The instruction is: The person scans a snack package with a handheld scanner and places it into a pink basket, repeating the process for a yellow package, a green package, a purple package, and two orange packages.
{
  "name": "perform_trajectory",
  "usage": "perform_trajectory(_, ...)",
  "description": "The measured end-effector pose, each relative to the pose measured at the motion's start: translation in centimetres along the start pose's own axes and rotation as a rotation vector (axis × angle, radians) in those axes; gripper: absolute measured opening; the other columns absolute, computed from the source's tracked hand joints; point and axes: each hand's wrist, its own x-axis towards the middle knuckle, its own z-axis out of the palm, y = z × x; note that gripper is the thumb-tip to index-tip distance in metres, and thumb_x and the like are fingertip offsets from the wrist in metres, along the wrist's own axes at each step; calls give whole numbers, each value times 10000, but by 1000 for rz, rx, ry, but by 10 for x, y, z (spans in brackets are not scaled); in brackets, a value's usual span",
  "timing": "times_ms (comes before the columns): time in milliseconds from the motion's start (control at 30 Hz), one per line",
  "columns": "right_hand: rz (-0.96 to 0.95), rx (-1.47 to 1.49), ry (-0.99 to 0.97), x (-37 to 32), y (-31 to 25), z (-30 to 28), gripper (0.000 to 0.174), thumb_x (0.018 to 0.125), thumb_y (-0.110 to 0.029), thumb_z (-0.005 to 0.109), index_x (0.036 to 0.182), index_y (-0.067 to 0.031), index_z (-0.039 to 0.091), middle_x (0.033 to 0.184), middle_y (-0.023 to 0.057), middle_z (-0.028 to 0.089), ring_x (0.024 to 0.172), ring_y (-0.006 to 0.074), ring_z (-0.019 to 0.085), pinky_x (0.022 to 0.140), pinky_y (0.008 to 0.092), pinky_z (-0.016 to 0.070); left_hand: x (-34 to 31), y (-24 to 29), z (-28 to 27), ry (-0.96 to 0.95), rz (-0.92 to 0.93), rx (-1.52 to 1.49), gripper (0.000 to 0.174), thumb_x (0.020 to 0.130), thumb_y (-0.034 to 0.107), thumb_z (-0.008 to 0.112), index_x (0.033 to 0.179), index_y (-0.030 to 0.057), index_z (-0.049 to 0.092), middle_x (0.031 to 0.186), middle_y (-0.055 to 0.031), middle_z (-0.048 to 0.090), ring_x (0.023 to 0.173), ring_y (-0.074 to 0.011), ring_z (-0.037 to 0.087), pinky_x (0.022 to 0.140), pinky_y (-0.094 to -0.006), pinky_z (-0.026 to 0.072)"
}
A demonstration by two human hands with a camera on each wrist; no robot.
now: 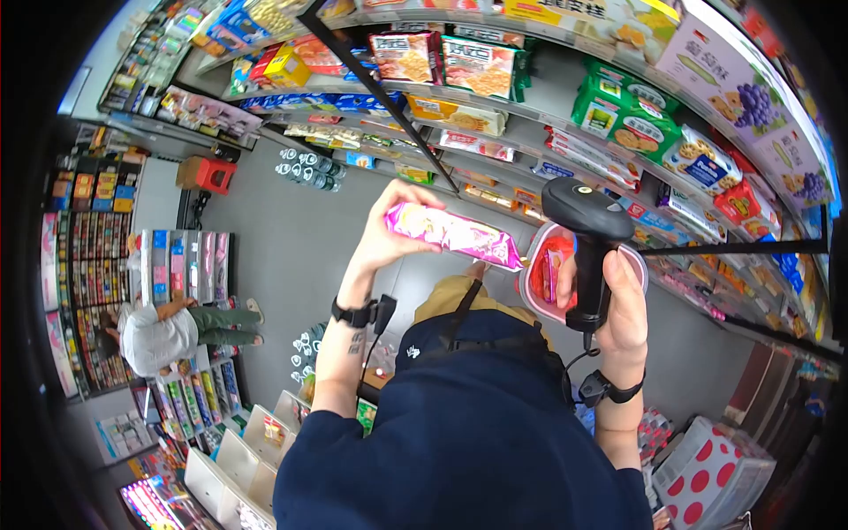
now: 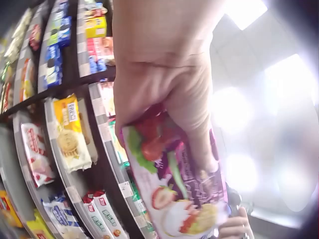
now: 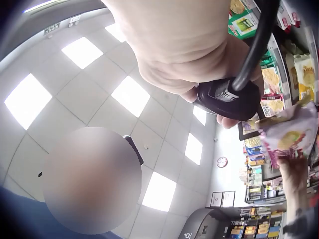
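My left hand (image 1: 397, 231) grips one end of a pink and purple snack packet (image 1: 464, 238), holding it out in front of the body. In the left wrist view the packet (image 2: 167, 199) shows printed strawberries and cream, with fingers over its upper part. My right hand (image 1: 625, 305) is wrapped round the handle of a black barcode scanner (image 1: 587, 212), whose head faces toward the packet's side. A cable leaves the handle's bottom end (image 3: 229, 102) in the right wrist view. Below the scanner, a pink-rimmed basket (image 1: 528, 293) contains red packets (image 1: 549, 265), partly covered by the right hand.
Shelves of packaged biscuits (image 1: 481, 66) rise ahead and to the right. Bottled water packs (image 1: 309, 170) sit on the grey floor (image 1: 265, 230). Another person (image 1: 168, 336) stands at the left by a display. A polka-dot box (image 1: 707, 473) is at the lower right.
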Motion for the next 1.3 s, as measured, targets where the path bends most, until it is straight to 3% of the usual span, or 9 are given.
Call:
perform_trajectory(67, 11, -18, 44, -6, -2, 2, 495, 1075, -406, 509, 1359, -2, 479, 914, 142, 671, 722, 175, 655, 678, 267, 519, -5, 23, 11, 14, 152, 314, 561, 655, 33, 943, 1010, 87, 511, 1125, -143, 697, 1106, -274, 674, 940, -398, 554)
perform_trajectory(167, 63, -3, 54, -9, -5, 3, 481, 1073, -393, 523, 1353, -3, 486, 899, 135, 682, 707, 174, 659, 652, 259, 517, -19, 62, 25, -13, 515, 1088, 342, 797, 83, 820, 980, 141, 536, 1135, -41, 740, 1111, -229, 682, 985, -431, 401)
perform_trajectory(233, 254, -5, -66, -10, -4, -2, 486, 1070, -390, 529, 1355, 2, 494, 861, 118, 678, 675, 155, 652, 637, 252, 516, -43, 58, 24, 35, 681, 1341, 217, 884, 147, 733, 980, 166, 540, 1162, -20, 752, 1124, -167, 680, 1027, -402, 314)
perform_trajectory(300, 255, 3, -65, -6, 3, 3, 486, 1068, -403, 528, 1327, 8, 539, 808, 84, 657, 624, 128, 617, 618, 238, 493, -53, 61, 25, 76, 884, 1463, 177, 904, 135, 693, 966, 173, 531, 1142, 14, 764, 1120, -144, 685, 1088, -408, 236)
perform_trajectory(400, 225, -70, -120, -2, 2, 10, 486, 1067, -428, 514, 1241, 16, 612, 756, 34, 607, 589, 94, 554, 589, 229, 438, -60, 63, 24, 68, 910, 1537, 208, 897, 108, 675, 997, 186, 510, 1166, 32, 758, 1113, -141, 685, 1121, -417, 205)
perform_trajectory(600, 181, -218, -241, 2, -5, 8, 479, 1059, -420, 537, 1203, 32, 600, 738, 16, 582, 595, 85, 545, 627, 240, 444, -62, 62, 16, -15, 1024, 1545, 234, 913, 171, 636, 1055, 238, 464, 1197, 54, 744, 1110, -127, 681, 1167, -451, 123)
perform_trajectory(933, 189, -228, -251, -4, -13, 7, 473, 1054, -422, 551, 1187, 29, 600, 738, 10, 577, 609, 82, 551, 639, 238, 450, -67, 56, 15, -16, 1078, 1486, 189, 931, 193, 595, 1044, 254, 456, 1184, 56, 746, 1112, -134, 686, 1174, -445, 99)
perform_trajectory(1300, 142, -217, -209, -13, -19, 7, 473, 1051, -421, 554, 1184, 29, 613, 738, 28, 597, 584, 89, 557, 657, 238, 442, -71, 54, 21, -7, 1057, 1496, 268, 908, 169, 628, 1057, 266, 427, 1194, 69, 731, 1109, -129, 670, 1165, -447, 111)
